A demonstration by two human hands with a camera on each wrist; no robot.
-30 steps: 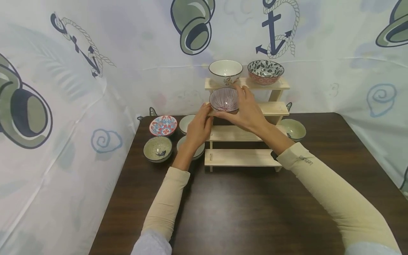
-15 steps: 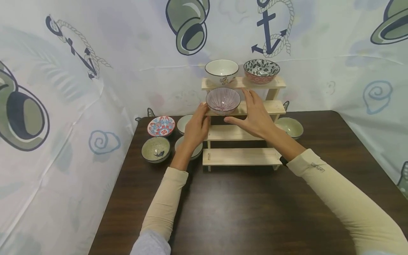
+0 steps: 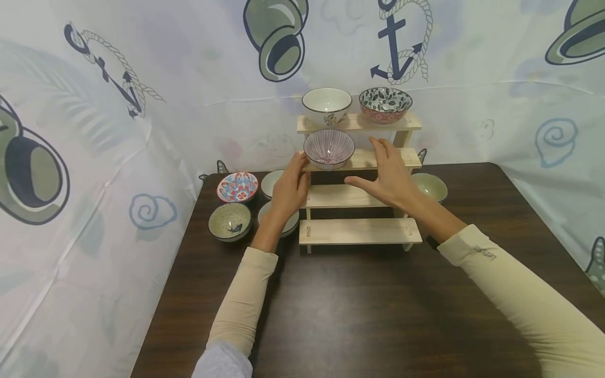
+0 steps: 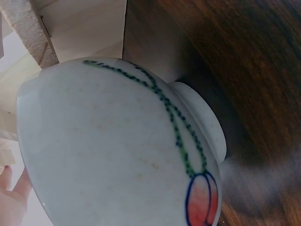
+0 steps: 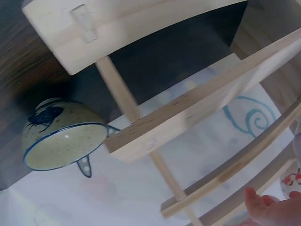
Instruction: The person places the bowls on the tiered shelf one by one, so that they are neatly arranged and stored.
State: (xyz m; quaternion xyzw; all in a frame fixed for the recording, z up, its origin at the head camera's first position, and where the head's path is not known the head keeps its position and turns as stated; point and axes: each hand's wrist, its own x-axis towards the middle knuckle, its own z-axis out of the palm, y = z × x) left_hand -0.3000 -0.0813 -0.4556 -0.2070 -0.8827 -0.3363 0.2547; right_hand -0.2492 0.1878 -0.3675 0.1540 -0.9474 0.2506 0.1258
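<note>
A small bowl with purple radiating stripes sits upright at the left end of the third step up of a wooden tiered stand. My left hand is at its left side, fingers extended, fingertips right by the bowl and the step's end. To its right my right hand is held in the air, thumb and fingers spread, with a gap between it and the bowl. In the right wrist view, part of the right hand shows at the lower right. Left fingers appear at the left wrist view's lower left edge.
On the top step stand a white bowl and a black-leaf patterned bowl. Left of the stand are a red-and-blue bowl, a speckled bowl and pale bowls, one white with green strands. A green bowl stands right.
My right hand has let go of the striped bowl and moved away to the right, its fingers spread. The bowl rests on the step. My left hand has stayed beside it.
</note>
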